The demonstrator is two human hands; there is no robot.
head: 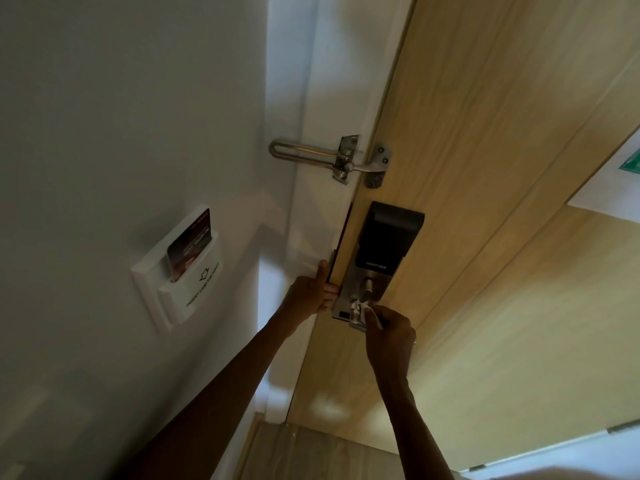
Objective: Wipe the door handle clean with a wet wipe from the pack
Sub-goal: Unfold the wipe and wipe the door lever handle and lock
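A silver door handle [356,322] sticks out from the bottom of a black and silver smart lock [388,237] on a light wooden door [485,168]. My right hand [389,336] holds a white wet wipe [370,311] bunched against the handle, partly covering it. My left hand [308,292] grips the door's edge beside the lock, fingers wrapped round the edge. The pack of wipes is not in view.
A metal swing-bar door guard [332,159] bridges frame and door above the lock. A white key-card holder [180,271] with a card in it hangs on the left wall. A white notice [616,188] is on the door at right. Wood-look floor shows below.
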